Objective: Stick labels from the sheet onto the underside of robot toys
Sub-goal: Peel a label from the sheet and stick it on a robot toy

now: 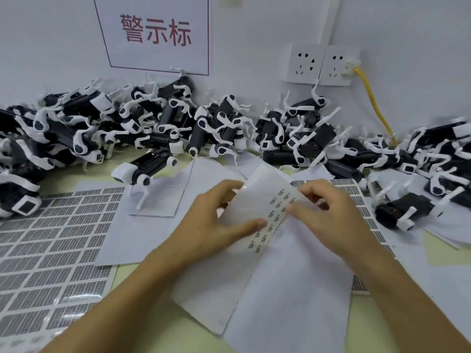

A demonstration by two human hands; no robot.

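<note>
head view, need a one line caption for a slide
Both hands, left and right, hold a label sheet above papers, before a heap of black-and-white robot toys.

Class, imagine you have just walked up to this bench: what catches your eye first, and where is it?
A heap of toy robots runs along the wall. In front, the left hand and right hand hold a label sheet above loose papers. A sign with red characters hangs on the wall.
</note>
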